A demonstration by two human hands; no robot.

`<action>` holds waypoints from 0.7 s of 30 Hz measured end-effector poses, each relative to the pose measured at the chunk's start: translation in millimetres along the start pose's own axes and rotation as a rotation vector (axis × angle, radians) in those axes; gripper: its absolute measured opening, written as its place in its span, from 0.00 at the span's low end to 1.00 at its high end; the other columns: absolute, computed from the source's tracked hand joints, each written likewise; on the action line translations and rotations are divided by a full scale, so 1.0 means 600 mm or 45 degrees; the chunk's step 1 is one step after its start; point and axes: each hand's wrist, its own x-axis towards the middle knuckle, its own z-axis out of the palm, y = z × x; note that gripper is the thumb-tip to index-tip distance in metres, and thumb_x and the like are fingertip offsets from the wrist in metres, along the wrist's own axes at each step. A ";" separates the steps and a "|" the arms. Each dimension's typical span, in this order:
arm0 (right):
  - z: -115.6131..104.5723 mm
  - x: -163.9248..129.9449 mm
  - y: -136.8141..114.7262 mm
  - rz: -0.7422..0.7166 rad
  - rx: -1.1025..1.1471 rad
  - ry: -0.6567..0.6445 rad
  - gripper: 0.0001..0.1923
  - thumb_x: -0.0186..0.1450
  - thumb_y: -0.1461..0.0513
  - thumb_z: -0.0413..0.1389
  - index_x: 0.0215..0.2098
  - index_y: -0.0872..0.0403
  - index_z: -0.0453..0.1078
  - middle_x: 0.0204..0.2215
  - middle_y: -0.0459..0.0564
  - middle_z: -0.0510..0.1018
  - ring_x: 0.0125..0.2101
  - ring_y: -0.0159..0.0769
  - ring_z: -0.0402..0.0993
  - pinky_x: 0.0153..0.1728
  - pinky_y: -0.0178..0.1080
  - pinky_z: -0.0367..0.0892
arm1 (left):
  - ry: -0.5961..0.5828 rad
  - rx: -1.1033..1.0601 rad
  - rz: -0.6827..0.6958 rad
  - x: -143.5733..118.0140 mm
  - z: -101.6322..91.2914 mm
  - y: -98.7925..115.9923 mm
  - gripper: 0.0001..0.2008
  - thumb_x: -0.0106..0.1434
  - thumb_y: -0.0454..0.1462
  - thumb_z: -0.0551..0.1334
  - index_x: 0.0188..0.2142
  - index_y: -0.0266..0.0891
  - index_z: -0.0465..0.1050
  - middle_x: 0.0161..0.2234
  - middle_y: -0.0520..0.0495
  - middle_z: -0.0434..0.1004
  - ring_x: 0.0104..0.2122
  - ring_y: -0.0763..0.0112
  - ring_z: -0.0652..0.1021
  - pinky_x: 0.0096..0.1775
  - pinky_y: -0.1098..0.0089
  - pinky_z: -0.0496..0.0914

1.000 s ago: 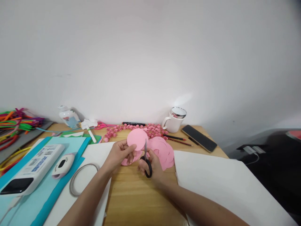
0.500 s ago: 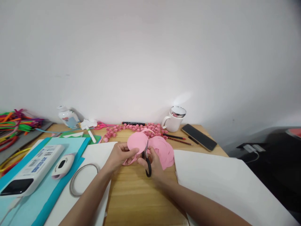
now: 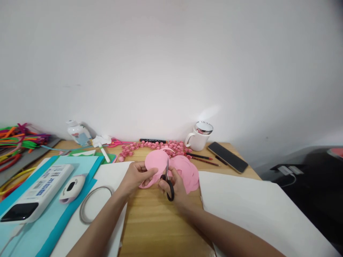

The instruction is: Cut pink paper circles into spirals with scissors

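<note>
A round pink paper disc (image 3: 155, 159) is pinched at its lower left edge between the thumb and fingers of my left hand (image 3: 138, 175). My right hand (image 3: 177, 187) grips black-handled scissors (image 3: 170, 191), their blades pointing up along the right edge of the disc. From this view I cannot tell whether the blades touch the paper. Several more pink paper circles (image 3: 189, 173) lie overlapped on the table just beyond and to the right of my right hand. Behind them spreads a band of small pink paper rolls (image 3: 152, 145).
White paper sheets (image 3: 241, 203) lie at the right. A white mug (image 3: 198, 137) and a phone (image 3: 227, 157) stand and lie at the back right. Leftward are a white power bank (image 3: 37, 192), a tape ring (image 3: 83, 210), a bottle (image 3: 78, 134) and coloured pipe cleaners (image 3: 21, 139).
The scissors have shifted slightly to the right, with their blades looking closer together. My left hand and the disc stay nearly in place.
</note>
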 end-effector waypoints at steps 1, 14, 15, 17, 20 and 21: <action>-0.001 0.001 0.002 -0.001 -0.010 0.002 0.23 0.50 0.56 0.61 0.40 0.51 0.57 0.17 0.37 0.65 0.16 0.27 0.58 0.16 0.30 0.54 | 0.004 -0.005 0.002 0.000 0.000 0.001 0.12 0.46 0.40 0.68 0.19 0.34 0.69 0.10 0.58 0.61 0.11 0.83 0.59 0.15 0.79 0.49; 0.002 -0.002 0.000 0.011 0.013 -0.024 0.24 0.51 0.53 0.61 0.40 0.53 0.57 0.12 0.35 0.63 0.12 0.26 0.56 0.13 0.29 0.50 | -0.011 -0.027 0.044 0.001 -0.004 0.003 0.14 0.50 0.41 0.67 0.19 0.34 0.67 0.09 0.59 0.60 0.11 0.84 0.58 0.16 0.79 0.50; 0.002 -0.002 0.000 0.015 0.001 -0.026 0.24 0.50 0.52 0.61 0.39 0.52 0.57 0.12 0.35 0.64 0.12 0.26 0.56 0.13 0.29 0.49 | -0.014 -0.035 0.053 0.001 -0.003 0.003 0.14 0.51 0.41 0.66 0.19 0.34 0.67 0.10 0.58 0.61 0.11 0.84 0.59 0.15 0.79 0.51; 0.003 -0.002 0.000 0.026 0.013 -0.026 0.25 0.50 0.50 0.60 0.38 0.52 0.56 0.11 0.35 0.64 0.11 0.26 0.56 0.13 0.29 0.49 | -0.028 -0.086 0.060 0.001 -0.001 0.005 0.15 0.53 0.42 0.65 0.19 0.35 0.65 0.11 0.57 0.64 0.11 0.83 0.61 0.15 0.79 0.53; 0.006 -0.003 0.001 0.044 0.073 -0.042 0.25 0.51 0.49 0.59 0.40 0.51 0.56 0.09 0.33 0.60 0.11 0.27 0.56 0.14 0.30 0.53 | -0.043 -0.171 0.040 0.000 0.005 0.005 0.14 0.54 0.44 0.63 0.22 0.36 0.66 0.15 0.56 0.68 0.11 0.81 0.64 0.14 0.78 0.55; 0.007 -0.003 0.002 0.046 0.075 -0.049 0.25 0.52 0.49 0.59 0.40 0.51 0.55 0.09 0.32 0.60 0.11 0.27 0.56 0.14 0.30 0.54 | -0.036 -0.172 0.033 0.000 0.007 0.005 0.14 0.54 0.44 0.63 0.22 0.36 0.66 0.15 0.55 0.68 0.11 0.81 0.64 0.14 0.78 0.55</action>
